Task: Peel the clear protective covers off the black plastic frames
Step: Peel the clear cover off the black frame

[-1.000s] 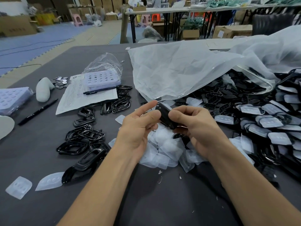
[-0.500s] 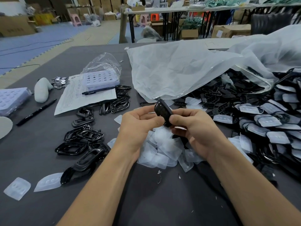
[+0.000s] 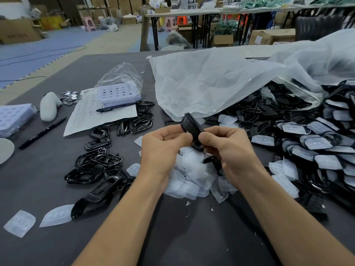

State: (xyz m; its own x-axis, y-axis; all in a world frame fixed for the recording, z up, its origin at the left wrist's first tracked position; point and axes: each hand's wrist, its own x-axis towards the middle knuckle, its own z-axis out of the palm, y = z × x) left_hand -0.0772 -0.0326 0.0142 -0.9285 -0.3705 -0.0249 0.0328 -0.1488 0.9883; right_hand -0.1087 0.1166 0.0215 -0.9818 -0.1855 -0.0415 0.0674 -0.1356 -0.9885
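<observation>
Presently one black frame (image 3: 192,127) is held above the table (image 3: 192,237) at the centre of the view, pinched from both sides. It is gripped by the left hand (image 3: 163,150) from 9 o'clock and by the right hand (image 3: 228,148) from 3 o'clock, with the thumbs almost meeting on its face. Its long axis is seen to run from 11 o'clock, where the free end stands above the knuckles, down to 5 o'clock, where the lower end is hidden between the hands. Whether a clear cover is on it cannot be told. A peel, it is judged, would best be started at the free upper end, to which the left thumb lies nearer. Shed covers (image 3: 194,175) are heaped directly beneath; covered frames (image 3: 317,143) are piled at 3 o'clock and stripped frames (image 3: 99,166) at 8 o'clock.
</observation>
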